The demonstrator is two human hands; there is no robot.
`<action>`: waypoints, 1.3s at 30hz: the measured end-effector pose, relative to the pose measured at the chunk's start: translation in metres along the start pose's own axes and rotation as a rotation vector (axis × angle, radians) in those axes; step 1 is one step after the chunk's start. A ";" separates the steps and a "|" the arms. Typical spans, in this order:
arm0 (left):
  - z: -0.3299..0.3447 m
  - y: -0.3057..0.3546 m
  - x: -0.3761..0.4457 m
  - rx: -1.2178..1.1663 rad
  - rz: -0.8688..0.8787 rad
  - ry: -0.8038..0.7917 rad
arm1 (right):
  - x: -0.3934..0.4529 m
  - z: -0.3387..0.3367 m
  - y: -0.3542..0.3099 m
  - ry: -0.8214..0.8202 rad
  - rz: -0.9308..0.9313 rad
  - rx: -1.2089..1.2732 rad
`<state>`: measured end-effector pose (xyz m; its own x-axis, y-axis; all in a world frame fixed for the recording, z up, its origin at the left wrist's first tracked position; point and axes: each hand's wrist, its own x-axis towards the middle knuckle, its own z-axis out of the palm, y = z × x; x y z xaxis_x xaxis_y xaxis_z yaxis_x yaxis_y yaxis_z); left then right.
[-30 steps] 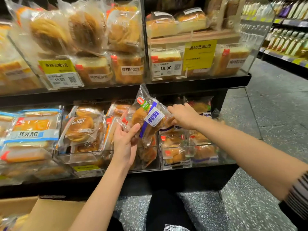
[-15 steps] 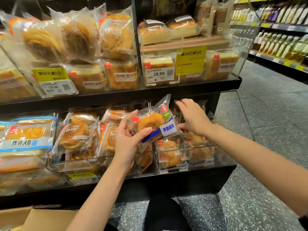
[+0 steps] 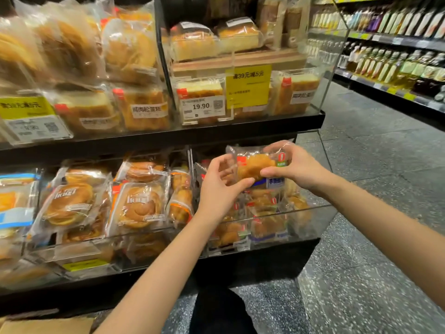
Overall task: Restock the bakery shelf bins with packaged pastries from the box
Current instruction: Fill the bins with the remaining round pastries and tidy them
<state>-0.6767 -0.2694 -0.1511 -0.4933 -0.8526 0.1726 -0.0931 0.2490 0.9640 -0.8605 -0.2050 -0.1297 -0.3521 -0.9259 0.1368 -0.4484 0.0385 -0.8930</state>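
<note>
Btwn left hand [image 3: 220, 189], right hand [image 3: 295, 168], pastry pkg [image 3: 256, 165]

A: Cardboard box [image 3: 45, 325]: only a corner shows at the bottom-left edge; contents out of frame.
B: The held pastry pack [image 3: 256, 165]?
A: Left hand [image 3: 218, 189] covers its near-left corner, right hand [image 3: 293, 168] its right end. Blue label mostly behind the thumbs, unreadable.
B: Left price tag [image 3: 36, 128]?
A: Motion-blurred; digits can't be made out. The yellow sign [image 3: 24, 106] above it is smeared too and cut by the left edge.
B: Far aisle?
A: Bottles [image 3: 395, 66] too small to identify. Upper packs [image 3: 67, 44] run off the top edge.
</note>
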 end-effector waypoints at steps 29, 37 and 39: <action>0.005 -0.053 0.031 0.247 -0.428 0.021 | 0.041 0.017 0.063 0.292 0.273 0.150; 0.005 -0.050 0.030 0.254 -0.427 0.030 | 0.035 0.017 0.070 0.068 0.236 -0.019; 0.006 -0.051 0.031 0.250 -0.426 0.035 | 0.037 0.021 0.074 0.069 0.238 -0.132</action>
<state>-0.6921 -0.3059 -0.1962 -0.3371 -0.9166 -0.2151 -0.4866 -0.0260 0.8732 -0.8895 -0.2441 -0.1995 -0.5131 -0.8576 -0.0369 -0.4480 0.3043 -0.8406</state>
